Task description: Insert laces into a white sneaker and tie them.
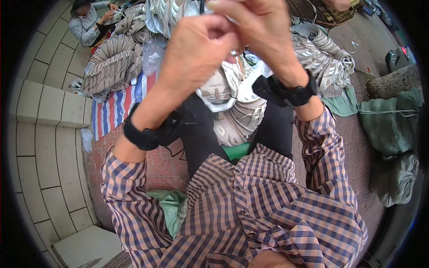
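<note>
Left hand (pixel 196 53) and right hand (pixel 263 31) meet above pale shoe uppers (pixel 232 111).

Brown-and-navy checked shirt (pixel 250 210) at six o'clock. Black wristbands (pixel 147 134). White and beige shoes (pixel 232 111) at centre. Red, white and blue striped sheet (pixel 114 109) at nine o'clock. Green cloth (pixel 389 120) at three o'clock.

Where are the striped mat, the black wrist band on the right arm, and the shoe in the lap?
striped mat (pixel 117 109), head view, on its stripes.
black wrist band (pixel 298 94), head view, strap middle.
shoe (pixel 221 91), head view, white side panel.

Left hand (pixel 196 53), right hand (pixel 261 29) raised together, fingers curled.
</note>
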A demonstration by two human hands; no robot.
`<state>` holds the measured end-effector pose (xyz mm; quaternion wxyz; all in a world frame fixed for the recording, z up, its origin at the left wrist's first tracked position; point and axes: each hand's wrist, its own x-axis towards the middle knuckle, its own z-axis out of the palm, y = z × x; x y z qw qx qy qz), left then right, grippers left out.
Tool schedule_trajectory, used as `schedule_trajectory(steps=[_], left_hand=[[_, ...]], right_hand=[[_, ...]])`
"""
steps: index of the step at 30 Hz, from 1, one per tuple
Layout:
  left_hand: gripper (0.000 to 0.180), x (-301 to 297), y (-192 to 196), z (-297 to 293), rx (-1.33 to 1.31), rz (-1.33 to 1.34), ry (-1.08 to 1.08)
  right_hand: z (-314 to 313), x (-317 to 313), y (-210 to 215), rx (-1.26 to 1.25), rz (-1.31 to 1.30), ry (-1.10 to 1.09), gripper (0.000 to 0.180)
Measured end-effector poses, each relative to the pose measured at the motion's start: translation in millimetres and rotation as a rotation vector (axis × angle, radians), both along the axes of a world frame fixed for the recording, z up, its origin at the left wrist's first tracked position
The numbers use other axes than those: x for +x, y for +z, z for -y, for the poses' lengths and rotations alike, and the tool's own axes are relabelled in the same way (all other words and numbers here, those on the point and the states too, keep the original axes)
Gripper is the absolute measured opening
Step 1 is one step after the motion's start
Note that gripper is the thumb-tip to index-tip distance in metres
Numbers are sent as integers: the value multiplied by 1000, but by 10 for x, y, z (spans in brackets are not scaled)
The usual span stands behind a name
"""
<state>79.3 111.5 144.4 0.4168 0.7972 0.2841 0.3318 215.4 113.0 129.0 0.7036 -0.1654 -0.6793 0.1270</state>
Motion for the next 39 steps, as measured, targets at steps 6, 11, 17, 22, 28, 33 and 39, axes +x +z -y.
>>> schedule_trajectory(steps=[6,11,17,22,28,33,39], left_hand=[[17,-150,244,365,-93,289,-58],[17,-308,-38,275,-425,-102,-258],[16,-408,-1386,-588,515,-404,478],[10,-81,-1777,-815,876,-611,429],[5,-51,-1715,-894,874,-545,554],[9,-461,-1834,-849,295,-261,619],[22,-1238,-1618,-250,-44,-110,600]], right_hand=[[550,34,-601,-413,223,-211,20],[900,-122,-1129,-701,108,51,20],[1357,-76,-1642,-1253,211,382,22],[1505,111,-1682,-1201,141,300,22],[2013,1115,-1584,-1395,-243,-120,30],[2701,2112,-2075,-1555,13,-610,26],[1384,1325,-1731,-1268,20,-542,23]])
